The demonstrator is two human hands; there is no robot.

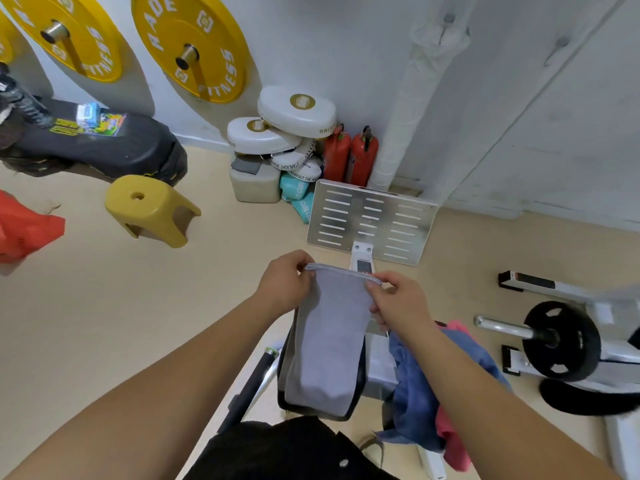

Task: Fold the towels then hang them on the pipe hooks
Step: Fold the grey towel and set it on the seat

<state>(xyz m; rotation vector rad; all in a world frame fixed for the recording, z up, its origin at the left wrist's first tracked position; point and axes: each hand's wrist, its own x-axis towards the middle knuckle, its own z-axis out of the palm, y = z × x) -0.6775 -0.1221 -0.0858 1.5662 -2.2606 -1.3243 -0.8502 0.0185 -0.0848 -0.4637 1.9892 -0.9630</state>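
Observation:
A pale grey towel (329, 341) hangs folded lengthwise in front of me, its lower end resting on a black padded seat (356, 400). My left hand (284, 282) pinches its top left corner and my right hand (398, 299) pinches its top right corner, holding the upper hem level. A blue towel (412, 386) and a pink towel (450, 441) lie heaped on the machine under my right forearm. A white wrapped pipe (408, 109) rises up the wall ahead, with small hooks (448, 20) on the wall near its top.
A slotted metal footplate (372, 220) stands just beyond the towel. Red fire extinguishers (349, 155), white pads and a yellow stool (149, 209) sit further back. A barbell with a black plate (561, 341) lies at the right. Yellow weight plates hang on the wall.

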